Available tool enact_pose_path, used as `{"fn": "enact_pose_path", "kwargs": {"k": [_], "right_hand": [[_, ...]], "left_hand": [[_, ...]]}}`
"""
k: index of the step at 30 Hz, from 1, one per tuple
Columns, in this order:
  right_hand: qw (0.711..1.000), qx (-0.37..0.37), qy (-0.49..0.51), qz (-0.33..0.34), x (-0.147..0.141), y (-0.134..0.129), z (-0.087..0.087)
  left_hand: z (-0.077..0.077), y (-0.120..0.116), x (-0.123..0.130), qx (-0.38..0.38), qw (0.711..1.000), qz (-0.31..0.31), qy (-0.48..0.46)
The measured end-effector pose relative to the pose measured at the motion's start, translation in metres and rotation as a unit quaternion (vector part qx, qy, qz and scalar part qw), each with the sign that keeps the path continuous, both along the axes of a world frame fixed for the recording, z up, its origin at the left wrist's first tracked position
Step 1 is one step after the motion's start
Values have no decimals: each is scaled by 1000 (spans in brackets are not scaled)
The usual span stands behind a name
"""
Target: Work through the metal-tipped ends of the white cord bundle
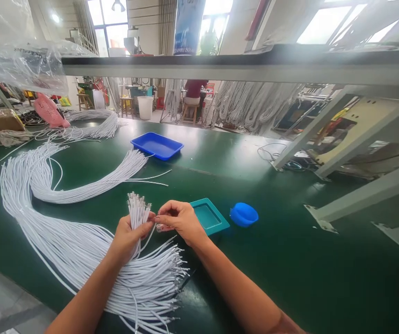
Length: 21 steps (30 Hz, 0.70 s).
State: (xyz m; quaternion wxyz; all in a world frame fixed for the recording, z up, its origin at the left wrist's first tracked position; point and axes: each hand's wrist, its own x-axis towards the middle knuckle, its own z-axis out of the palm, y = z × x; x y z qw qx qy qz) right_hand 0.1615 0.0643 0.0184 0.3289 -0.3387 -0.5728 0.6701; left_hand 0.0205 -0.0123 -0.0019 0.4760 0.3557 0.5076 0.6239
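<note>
My left hand [129, 234] is closed around a small upright bunch of white cables [137, 208], whose metal-tipped ends stick up above the fist. Thumb and forefinger of my right hand [180, 220] pinch the tip of a single white cable at the left hand's fingertips. Something small and shiny shows under the curled right fingers, too small to name. Below both wrists spreads a large bundle of white cables [81, 250], its loose ends fanned out to the right. A teal tray [220, 226] lies just beyond the right hand, with a small blue bowl [243, 215] beside it.
On the green table [289, 269], a second cable bundle [91, 189] curves toward a blue tray [157, 147]. A cable coil [105, 125] and pink fan-like object [49, 110] stand at back left. Metal shelf legs [345, 197] rise at right; a shelf beam [199, 70] crosses above.
</note>
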Motion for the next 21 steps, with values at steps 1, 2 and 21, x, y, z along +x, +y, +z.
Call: {"fn": "enact_pose_path", "kwargs": {"k": [1, 2, 21], "right_hand": [[1000, -10, 6, -1, 0, -1, -1], [1000, -16, 12, 0, -1, -1, -2], [973, -185, 137, 29, -5, -16, -15]], "left_hand": [[0, 0, 1, -13, 1000, -7, -5], [1, 0, 2, -26, 1000, -13, -10], [2, -4, 1, -39, 997, 29, -61]]}}
